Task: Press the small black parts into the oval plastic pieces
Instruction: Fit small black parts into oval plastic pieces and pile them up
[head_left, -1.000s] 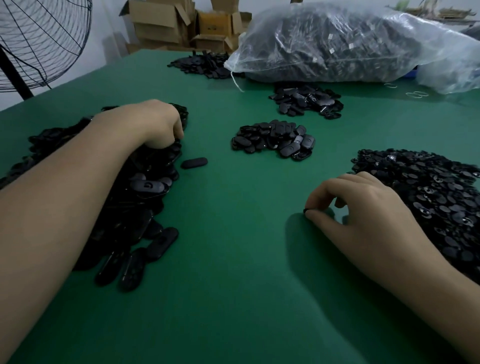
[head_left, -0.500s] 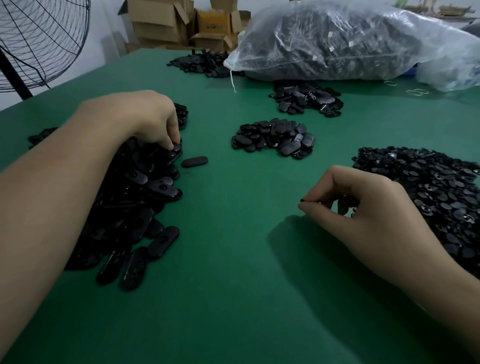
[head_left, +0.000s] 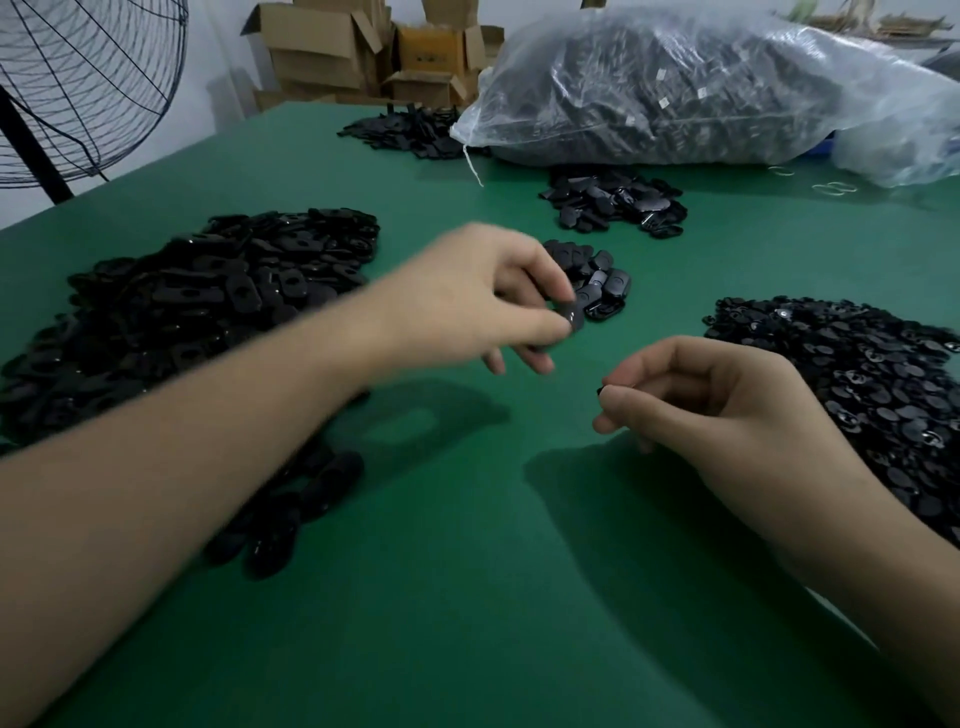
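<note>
**Oval piece and small part held over the bench**

A clear bag packed with black parts is laid at the far side of the green bench. Open cardboard boxes are stacked left of the bag, their contents hidden. Well in front of the bag, an oval plastic piece is pinched by the left hand, and a small black part is pinched by the right hand.

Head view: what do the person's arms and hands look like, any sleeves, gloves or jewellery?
Left hand and right hand are bare: no gloves, rings or watch visible. The left forearm and right forearm are uncovered, no sleeve in frame.
</note>
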